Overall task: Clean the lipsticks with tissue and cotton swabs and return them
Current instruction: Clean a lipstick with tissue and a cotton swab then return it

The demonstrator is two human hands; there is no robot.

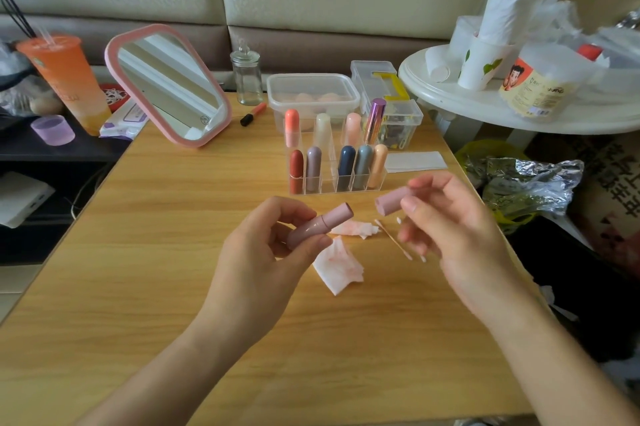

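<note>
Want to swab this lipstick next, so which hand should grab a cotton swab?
Probably right: the right hand is nearest the cotton swabs, pinching only the cap; the left hand grips the lipstick.

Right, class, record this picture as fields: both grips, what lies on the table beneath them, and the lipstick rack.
left grip: holds dusty-pink cylindrical lipstick tube, uncapped
right grip: pinches matching pink cap, apart from the tube
wooden table: two stained white tissue pieces, thin cotton swabs
clear acrylic rack: capped lipsticks upright, one front slot empty
</note>
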